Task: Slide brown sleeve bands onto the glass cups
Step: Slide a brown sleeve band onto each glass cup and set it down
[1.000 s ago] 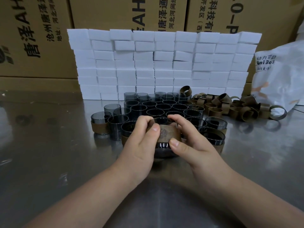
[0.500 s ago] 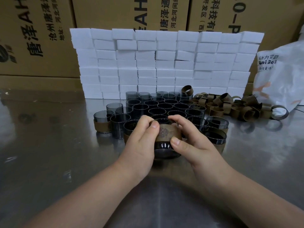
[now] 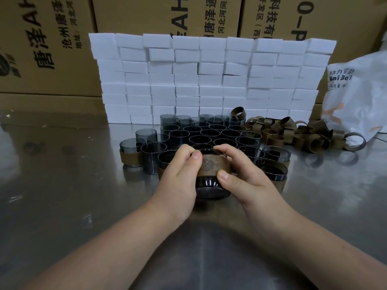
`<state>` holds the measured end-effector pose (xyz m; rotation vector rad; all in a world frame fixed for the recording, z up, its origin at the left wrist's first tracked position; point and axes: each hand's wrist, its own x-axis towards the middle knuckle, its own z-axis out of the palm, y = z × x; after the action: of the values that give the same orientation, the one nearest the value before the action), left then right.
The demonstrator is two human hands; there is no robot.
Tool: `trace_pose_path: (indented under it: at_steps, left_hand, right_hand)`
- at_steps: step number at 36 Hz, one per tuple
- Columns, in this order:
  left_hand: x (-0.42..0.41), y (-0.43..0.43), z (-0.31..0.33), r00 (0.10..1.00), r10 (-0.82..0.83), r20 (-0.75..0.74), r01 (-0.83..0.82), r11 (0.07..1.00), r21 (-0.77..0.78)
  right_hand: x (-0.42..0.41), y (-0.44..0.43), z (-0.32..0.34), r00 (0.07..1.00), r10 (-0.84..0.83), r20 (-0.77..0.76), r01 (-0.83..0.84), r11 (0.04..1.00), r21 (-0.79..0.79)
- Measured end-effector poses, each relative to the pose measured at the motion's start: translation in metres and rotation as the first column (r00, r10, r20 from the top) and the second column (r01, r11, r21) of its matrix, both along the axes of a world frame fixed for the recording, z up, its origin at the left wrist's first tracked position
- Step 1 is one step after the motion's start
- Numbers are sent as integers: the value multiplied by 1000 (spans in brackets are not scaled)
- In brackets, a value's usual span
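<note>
two hands, one glass cup (image 3: 209,184), one brown sleeve band (image 3: 211,166): left hand (image 3: 178,181) and right hand (image 3: 248,181) each curl round the cup, thumbs on the band ringing its upper wall, just before roughly thirty clustered cups (image 3: 209,132); loose bands (image 3: 293,135) pile at right on the steel table (image 3: 62,185).

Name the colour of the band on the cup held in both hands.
The sleeve band is brown with a darker round emblem on its front; the head view shows it.

a shiny metal table (image 3: 52,195) carries clustered glass cups (image 3: 201,139) mid-surface. from them, loose brown sleeve bands (image 3: 293,135) lie at 3 o'clock, stacked white blocks (image 3: 209,80) at 12, and a white bag (image 3: 360,97) at 2.
</note>
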<state>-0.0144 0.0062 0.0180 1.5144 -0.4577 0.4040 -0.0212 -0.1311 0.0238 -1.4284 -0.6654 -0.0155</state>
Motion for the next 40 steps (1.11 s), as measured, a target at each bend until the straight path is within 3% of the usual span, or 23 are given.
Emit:
trace_pose_path:
  at_steps: [7,15,19,25,31,40]
  left_hand:
    - [0,-3,-3,999,30,38,-30,999,-14]
    - [1,-5,-2,993,-120,2,118,978,-171]
    - [-3,-5,-3,997,-77,12,77,997,-18]
    - [-4,-5,-6,988,35,148,-75,959,274]
    - [-3,-4,-8,978,80,195,-138,943,303]
    - [-4,-6,-8,968,147,203,-203,935,292]
  right_hand:
    - [1,1,-2,993,-78,87,84,994,-71]
    - [4,1,-4,987,-124,105,129,991,-44]
    - [2,1,-4,985,-148,89,152,987,-43]
    - [-2,1,0,963,-188,192,226,953,-204]
    - [-5,4,1,975,-140,172,183,946,-268]
    - [-8,9,3,946,-225,233,287,914,-285]
